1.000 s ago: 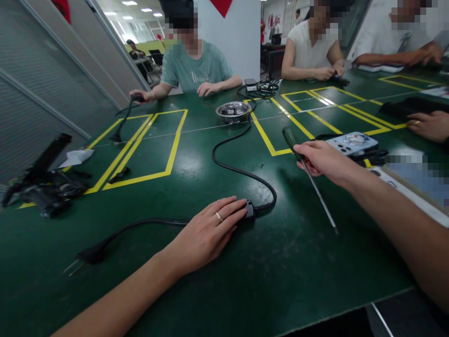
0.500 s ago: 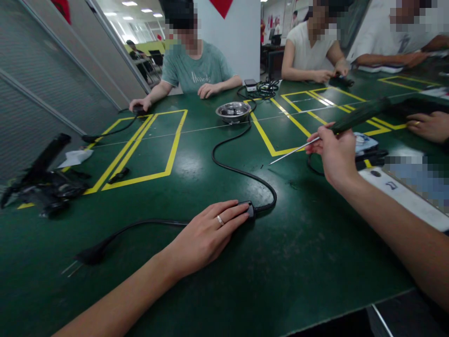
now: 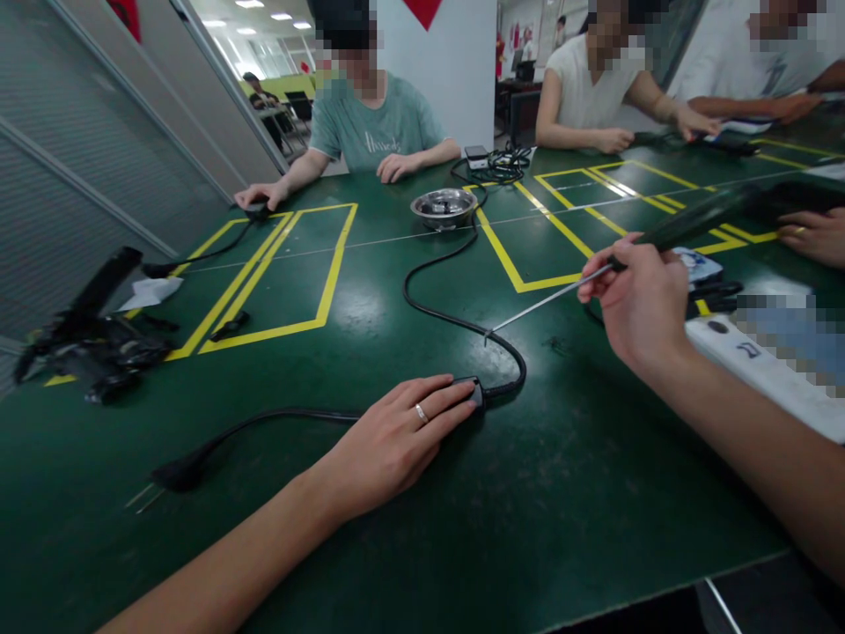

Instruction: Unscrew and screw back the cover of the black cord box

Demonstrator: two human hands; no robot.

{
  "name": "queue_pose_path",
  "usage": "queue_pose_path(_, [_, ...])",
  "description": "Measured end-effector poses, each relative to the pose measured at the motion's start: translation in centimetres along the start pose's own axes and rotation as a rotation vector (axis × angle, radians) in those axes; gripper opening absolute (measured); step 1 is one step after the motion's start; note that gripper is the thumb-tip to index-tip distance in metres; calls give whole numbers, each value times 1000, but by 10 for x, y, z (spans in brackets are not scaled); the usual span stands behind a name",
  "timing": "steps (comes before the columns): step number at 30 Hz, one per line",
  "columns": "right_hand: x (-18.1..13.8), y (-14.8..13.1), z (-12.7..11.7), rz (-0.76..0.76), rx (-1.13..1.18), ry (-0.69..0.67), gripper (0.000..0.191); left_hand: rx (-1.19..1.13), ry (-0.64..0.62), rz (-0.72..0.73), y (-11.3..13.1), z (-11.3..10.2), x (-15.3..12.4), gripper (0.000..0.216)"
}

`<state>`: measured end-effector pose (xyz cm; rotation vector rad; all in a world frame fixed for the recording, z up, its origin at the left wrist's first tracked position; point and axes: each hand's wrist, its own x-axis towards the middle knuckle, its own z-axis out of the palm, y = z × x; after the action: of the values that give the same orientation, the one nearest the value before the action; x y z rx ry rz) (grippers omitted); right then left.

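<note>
My left hand (image 3: 396,431) lies over a small black in-line box (image 3: 473,394) on a black power cord, fingers close together across its top. Most of the box and my thumb are hidden. From the box the cord (image 3: 422,304) curves away across the table, and a two-pin plug (image 3: 175,475) lies at its left end. My right hand (image 3: 643,299) grips a screwdriver (image 3: 547,304) with a long thin shaft and a dark, blurred handle. Its tip points down left, just above the cord's bend; a tiny dark piece shows at the tip.
A metal bowl (image 3: 444,208) with small parts stands beyond the cord. Black parts (image 3: 109,352) and white paper (image 3: 150,292) lie left; a white device (image 3: 766,379) lies right. Co-workers sit across the green table (image 3: 528,528); another hand (image 3: 815,236) is at far right.
The screwdriver tip has moved left and down toward the cord's bend. My left hand stays on the box. A co-worker at the back right has reached an arm out to the right.
</note>
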<state>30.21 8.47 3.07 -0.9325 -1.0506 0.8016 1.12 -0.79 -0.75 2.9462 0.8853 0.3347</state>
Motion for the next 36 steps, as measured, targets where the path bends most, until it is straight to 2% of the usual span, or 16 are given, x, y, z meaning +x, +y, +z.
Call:
queue_pose_path(9, [-25, -13, 11, 123, -43, -2, 12, 4, -15, -14, 1, -1, 3, 50])
queue_pose_path(30, [-27, -8, 11, 125, -40, -112, 13, -3, -17, -18, 0, 0, 3, 53])
queue_pose_path(36, [-28, -3, 12, 136, -42, -96, 14, 0, -18, -19, 1, -1, 4, 52])
